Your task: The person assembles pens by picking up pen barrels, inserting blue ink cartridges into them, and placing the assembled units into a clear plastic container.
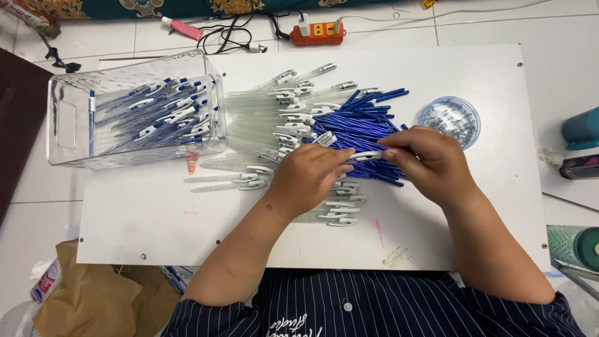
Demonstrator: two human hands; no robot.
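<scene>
White board lies flat on tiled floor, spans most of view. Clear plastic bin sits at board's left end, part full of finished blue-and-white pens. Pile of clear pen barrels at centre; heap of blue refills just right of it, touching. Small round tub of springs near right edge. Left hand and right hand meet over piles, fingers curled, both pinching one clear pen barrel between them.

An orange power strip lies on the tiled floor beyond the board, a brown paper bag near left, a teal bottle right.
</scene>
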